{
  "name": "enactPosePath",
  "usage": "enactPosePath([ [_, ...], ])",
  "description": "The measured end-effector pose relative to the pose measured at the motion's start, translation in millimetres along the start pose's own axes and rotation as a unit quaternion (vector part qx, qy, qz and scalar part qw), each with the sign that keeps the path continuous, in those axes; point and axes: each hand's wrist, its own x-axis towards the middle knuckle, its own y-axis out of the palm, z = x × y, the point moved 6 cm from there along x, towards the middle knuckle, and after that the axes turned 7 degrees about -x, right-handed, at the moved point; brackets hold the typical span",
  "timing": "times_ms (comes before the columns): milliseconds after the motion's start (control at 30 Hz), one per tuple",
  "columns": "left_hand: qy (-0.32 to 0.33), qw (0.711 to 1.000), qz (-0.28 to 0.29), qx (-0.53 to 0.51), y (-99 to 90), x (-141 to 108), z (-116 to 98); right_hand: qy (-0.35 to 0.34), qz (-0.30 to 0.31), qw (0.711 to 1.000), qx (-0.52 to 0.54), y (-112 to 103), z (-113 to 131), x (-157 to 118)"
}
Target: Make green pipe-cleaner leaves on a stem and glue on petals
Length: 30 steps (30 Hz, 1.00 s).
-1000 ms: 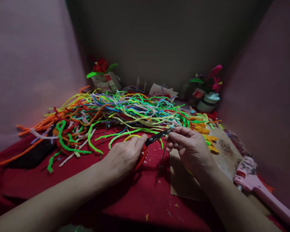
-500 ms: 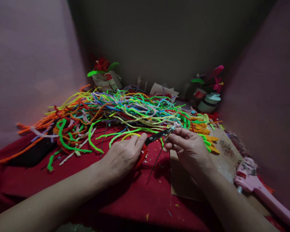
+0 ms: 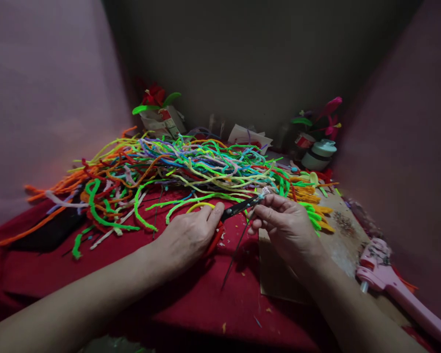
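My left hand (image 3: 191, 230) is closed round the red handles of a pair of scissors (image 3: 237, 209). Their dark blades point right, with the tips at a small white and pale-blue fuzzy piece (image 3: 265, 192). My right hand (image 3: 284, 220) pinches that piece, which sits on a thin dark wire stem (image 3: 232, 264) slanting down to the left. The fingers partly cover the join between piece and stem. Just behind both hands lies a large heap of coloured pipe cleaners (image 3: 202, 164).
A red cloth (image 3: 191, 299) covers the table, with small scraps on it. Cardboard (image 3: 279, 279) lies under my right forearm, and a pink glue gun (image 3: 384, 274) at the right. Behind stand a pale-blue jar (image 3: 318, 154) and a red pipe-cleaner flower (image 3: 155, 98).
The wire stem's lower end has swung slightly down and left. The fuzzy piece has shifted a little at the blade tips; both hands hold nearly the same place.
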Motion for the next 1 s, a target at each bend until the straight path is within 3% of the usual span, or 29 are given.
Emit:
enactPosePath([
  [567, 0.005, 0.998, 0.008, 0.058, -6.6, -3, -4, -0.025, -0.015, 0.999, -0.044, 1, -1, -7],
  [833, 0.018, 1.0, -0.002, -0.007, 3.8, -6, 1, -0.019, 0.003, 0.999, -0.032, 2, 0, -5],
  [1000, -0.005, 0.999, -0.034, -0.002, -1.5, -2, 2, -0.017, -0.007, 0.999, -0.029, 1, 2, -6],
])
